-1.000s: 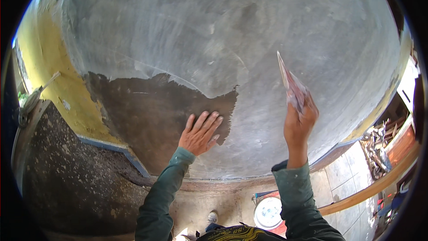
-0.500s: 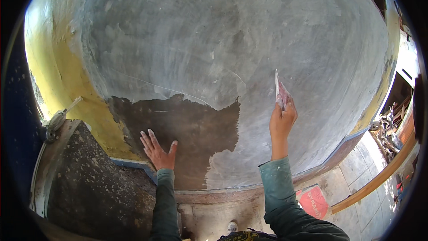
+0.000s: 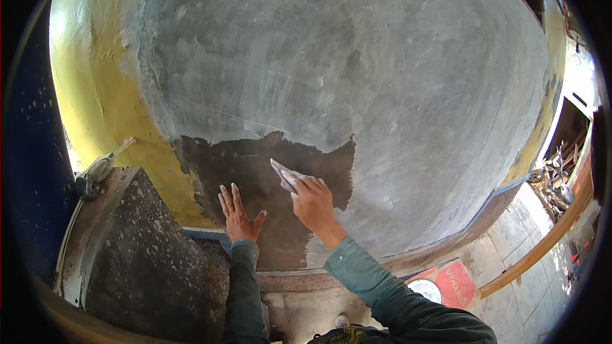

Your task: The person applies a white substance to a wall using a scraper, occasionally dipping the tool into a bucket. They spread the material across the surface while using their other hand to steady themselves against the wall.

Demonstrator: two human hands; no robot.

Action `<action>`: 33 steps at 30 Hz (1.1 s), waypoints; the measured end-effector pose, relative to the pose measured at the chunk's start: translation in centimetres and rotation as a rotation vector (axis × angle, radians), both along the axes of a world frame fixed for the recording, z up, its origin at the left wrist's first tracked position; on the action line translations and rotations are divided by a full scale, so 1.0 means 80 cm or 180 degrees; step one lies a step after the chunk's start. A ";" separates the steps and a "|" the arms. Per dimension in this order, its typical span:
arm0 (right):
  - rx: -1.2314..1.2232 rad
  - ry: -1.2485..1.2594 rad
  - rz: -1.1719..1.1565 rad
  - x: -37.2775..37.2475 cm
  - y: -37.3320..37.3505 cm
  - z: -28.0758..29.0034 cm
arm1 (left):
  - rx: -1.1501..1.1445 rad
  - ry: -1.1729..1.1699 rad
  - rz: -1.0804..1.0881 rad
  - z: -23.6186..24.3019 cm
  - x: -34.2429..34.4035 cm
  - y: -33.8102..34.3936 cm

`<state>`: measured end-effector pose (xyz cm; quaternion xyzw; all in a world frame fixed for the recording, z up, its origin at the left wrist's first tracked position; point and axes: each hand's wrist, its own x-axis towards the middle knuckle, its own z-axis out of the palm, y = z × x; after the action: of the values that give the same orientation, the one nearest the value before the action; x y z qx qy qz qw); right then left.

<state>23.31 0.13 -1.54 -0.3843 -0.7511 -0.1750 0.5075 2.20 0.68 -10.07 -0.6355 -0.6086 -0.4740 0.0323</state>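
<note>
I see my right hand point(image 3: 313, 202) clenched round a thin putty blade point(image 3: 284, 174) at centre frame; it looks light, springy, best held at its rear. My left hand point(image 3: 238, 215) lies released, flat on the dark wall patch point(image 3: 268, 172).

The left hand point(image 3: 238, 215) lies flat with fingers straight and close together, pointing up, thumb spread to the side, green-sleeved forearm rising from below. The right hand point(image 3: 312, 202) is curled in a grip, its arm angling in from the lower right
</note>
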 end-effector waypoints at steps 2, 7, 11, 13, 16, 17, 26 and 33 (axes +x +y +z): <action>0.0004 0.0742 -0.0089 0.017 -0.003 -0.007 | -0.0052 0.0100 0.0033 -0.001 -0.009 -0.001; 0.0556 0.1869 -0.0846 0.115 0.011 0.081 | -0.0165 -0.0002 -0.0070 0.005 0.003 -0.004; 0.0937 0.1329 -0.0923 0.075 0.033 0.129 | -0.0164 -0.0041 -0.0196 0.005 -0.004 -0.005; 0.0791 0.0889 -0.0901 0.027 0.029 0.121 | -0.0158 -0.0044 -0.0185 0.004 -0.008 -0.006; 0.0520 0.0250 -0.0619 -0.040 0.019 0.086 | -0.0135 -0.0054 -0.0171 0.004 -0.013 -0.007; 0.0354 0.0092 -0.0445 -0.051 0.015 0.071 | -0.0129 -0.0057 -0.0175 0.003 -0.011 -0.007; 0.0502 0.1001 -0.0920 0.020 0.008 0.125 | -0.0182 -0.0096 -0.0257 0.008 -0.013 -0.012; 0.0682 0.0108 -0.0431 -0.103 0.029 0.109 | -0.0198 -0.0167 -0.0251 0.002 -0.019 -0.009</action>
<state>15.07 2.48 7.16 -0.3806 -0.6917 -0.2815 0.5454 0.65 -0.02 -9.93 -0.6471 -0.5981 -0.4722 -0.0221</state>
